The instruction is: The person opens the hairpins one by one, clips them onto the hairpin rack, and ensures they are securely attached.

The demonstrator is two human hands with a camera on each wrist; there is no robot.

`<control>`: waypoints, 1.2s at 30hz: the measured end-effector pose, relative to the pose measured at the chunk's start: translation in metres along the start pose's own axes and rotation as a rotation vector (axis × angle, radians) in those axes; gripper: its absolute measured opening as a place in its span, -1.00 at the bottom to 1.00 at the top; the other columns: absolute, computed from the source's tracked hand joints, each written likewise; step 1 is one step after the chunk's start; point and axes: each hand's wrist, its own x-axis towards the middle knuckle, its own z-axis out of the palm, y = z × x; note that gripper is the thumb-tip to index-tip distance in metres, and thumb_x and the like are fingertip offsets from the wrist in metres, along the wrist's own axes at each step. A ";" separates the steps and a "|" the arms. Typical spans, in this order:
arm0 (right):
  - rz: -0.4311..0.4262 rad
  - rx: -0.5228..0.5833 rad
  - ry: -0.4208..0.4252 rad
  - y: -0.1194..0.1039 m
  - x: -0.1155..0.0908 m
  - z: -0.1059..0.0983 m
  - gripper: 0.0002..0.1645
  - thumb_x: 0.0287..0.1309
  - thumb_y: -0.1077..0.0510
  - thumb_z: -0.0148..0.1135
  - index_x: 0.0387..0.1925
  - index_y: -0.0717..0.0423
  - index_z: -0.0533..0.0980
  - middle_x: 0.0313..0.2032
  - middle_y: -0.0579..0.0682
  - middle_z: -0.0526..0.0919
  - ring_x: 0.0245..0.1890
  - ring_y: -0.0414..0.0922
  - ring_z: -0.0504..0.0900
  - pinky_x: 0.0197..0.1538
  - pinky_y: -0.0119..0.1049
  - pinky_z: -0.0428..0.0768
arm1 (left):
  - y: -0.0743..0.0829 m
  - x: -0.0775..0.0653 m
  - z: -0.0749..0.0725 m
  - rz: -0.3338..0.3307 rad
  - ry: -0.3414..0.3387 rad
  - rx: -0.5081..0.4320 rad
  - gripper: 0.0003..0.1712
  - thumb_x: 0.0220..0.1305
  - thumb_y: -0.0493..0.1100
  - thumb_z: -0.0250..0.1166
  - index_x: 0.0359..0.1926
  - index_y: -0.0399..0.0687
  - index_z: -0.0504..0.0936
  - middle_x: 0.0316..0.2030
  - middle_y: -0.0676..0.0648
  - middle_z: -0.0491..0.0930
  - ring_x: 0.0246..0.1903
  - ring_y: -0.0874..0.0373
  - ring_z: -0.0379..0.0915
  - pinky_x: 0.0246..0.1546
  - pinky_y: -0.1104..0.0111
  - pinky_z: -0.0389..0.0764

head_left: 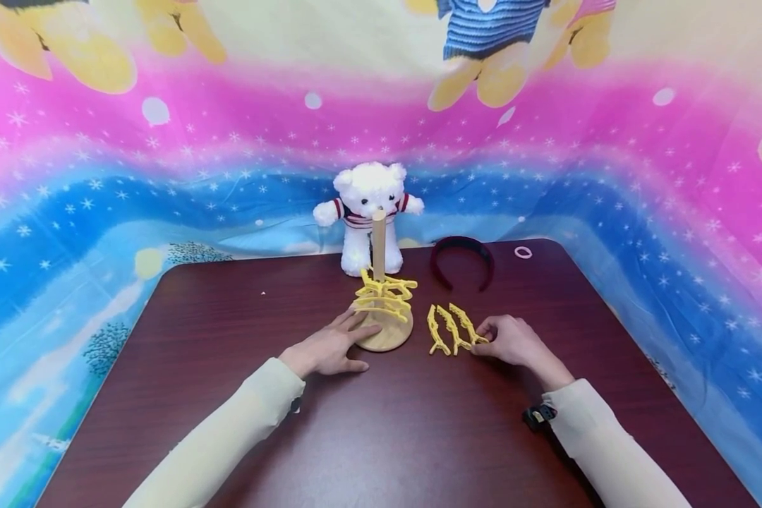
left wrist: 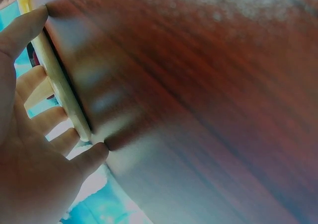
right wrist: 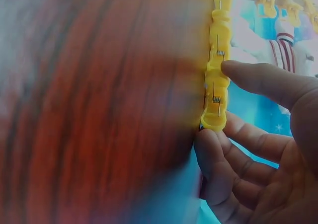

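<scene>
In the head view, my left hand [head_left: 333,346] lies with fingers spread at the round base [head_left: 384,342] of a wooden stand. Its fingertips reach over the base's left side, while the thumb touches the table. Several yellow hair clips [head_left: 390,307] hang around the stand's post [head_left: 379,243]. To the right, three more yellow clips stand side by side on the table. My right hand [head_left: 511,341] pinches the rightmost hair clip [head_left: 463,323] near its handle end. In the right wrist view, thumb and index finger sit on either side of that hair clip [right wrist: 214,110].
A white teddy bear [head_left: 370,185] in a striped top stands behind the stand. A dark red headband [head_left: 462,243] and a small pale pink hair tie [head_left: 523,252] lie at the back right of the brown table [head_left: 387,437]. A colourful printed cloth [head_left: 260,134] surrounds the table.
</scene>
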 end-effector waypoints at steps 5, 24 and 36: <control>0.043 -0.031 -0.004 0.001 -0.001 0.000 -0.52 -0.07 -0.25 0.51 -0.21 -0.04 0.66 -0.28 -0.08 0.68 -0.33 -0.13 0.55 -0.33 -0.22 0.47 | 0.000 0.000 0.001 -0.001 0.000 -0.003 -0.08 0.27 0.26 0.31 0.55 0.33 0.11 0.60 -0.12 -0.09 0.59 -0.14 -0.32 0.50 0.02 0.15; 0.066 -0.074 0.062 0.006 -0.001 -0.002 -0.60 -0.06 -0.22 0.49 -0.33 -0.06 0.64 -0.37 -0.08 0.65 -0.39 -0.08 0.52 -0.42 -0.22 0.41 | -0.001 0.000 0.003 0.000 0.003 0.003 -0.08 0.27 0.27 0.31 0.55 0.35 0.11 0.60 -0.10 -0.11 0.60 -0.12 -0.34 0.50 0.02 0.16; -0.032 -0.009 0.217 0.006 -0.003 -0.014 -0.63 0.04 -0.05 0.45 -0.13 0.02 0.69 -0.28 0.02 0.77 -0.30 -0.05 0.66 -0.28 -0.09 0.57 | 0.000 0.000 0.001 0.008 0.012 0.006 -0.08 0.27 0.26 0.32 0.55 0.33 0.13 0.60 -0.12 -0.09 0.59 -0.16 -0.31 0.51 0.02 0.13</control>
